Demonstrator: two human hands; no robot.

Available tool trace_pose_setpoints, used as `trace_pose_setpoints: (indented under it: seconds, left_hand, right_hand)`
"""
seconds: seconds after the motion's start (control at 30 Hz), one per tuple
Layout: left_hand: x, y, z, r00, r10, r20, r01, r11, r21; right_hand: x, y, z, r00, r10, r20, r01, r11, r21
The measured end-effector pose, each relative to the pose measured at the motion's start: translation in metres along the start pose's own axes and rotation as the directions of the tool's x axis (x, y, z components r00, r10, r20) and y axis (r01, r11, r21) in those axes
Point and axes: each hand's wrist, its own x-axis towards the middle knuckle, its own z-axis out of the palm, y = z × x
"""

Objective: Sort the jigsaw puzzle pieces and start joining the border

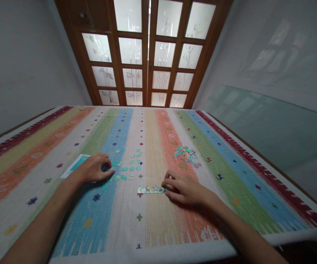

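Observation:
Near the middle of the table, a short row of joined jigsaw pieces (pixel 150 189) lies with a straight edge towards me. My right hand (pixel 183 187) rests at its right end, fingers curled and closed on the end piece, partly hiding it. Farther left, my left hand (pixel 94 168) is bent over loose teal jigsaw pieces (pixel 124 177). Its thumb and forefinger close around a teal piece that is mostly hidden. These loose pieces lie spread apart in rough rows. A denser pile of mixed-colour pieces (pixel 186 156) lies beyond my right hand.
A white and teal card or sheet (pixel 76 165) lies partly beneath my left forearm. A striped, patterned cloth (pixel 139 234) covers the table. Wooden doors with frosted panes (pixel 132 51) stand at the far end, and a glass panel (pixel 271 128) leans along the right wall.

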Motion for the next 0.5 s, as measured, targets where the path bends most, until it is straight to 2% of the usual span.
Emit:
trace_pose_setpoints:
  seconds: [0.27, 0.37, 0.5]
  left_hand:
    - [0.0008, 0.0018, 0.0013, 0.999, -0.039, -0.029, 0.038, 0.999, -0.028]
    - [0.0024, 0.0038, 0.0001, 0.999, -0.040, -0.037, 0.036, 0.994, -0.102]
    - [0.0052, 0.0102, -0.0015, 1.000, -0.012, 0.029, 0.018, 0.971, -0.240]
  right_hand:
    - [0.0004, -0.0013, -0.0009, 1.000, 0.009, -0.004, -0.009, 1.000, 0.008]
    - [0.0006, -0.0022, -0.0019, 1.000, 0.017, -0.001, -0.017, 1.000, 0.011]
    - [0.0009, -0.0025, -0.0031, 1.000, 0.016, 0.010, -0.016, 1.000, 0.005]
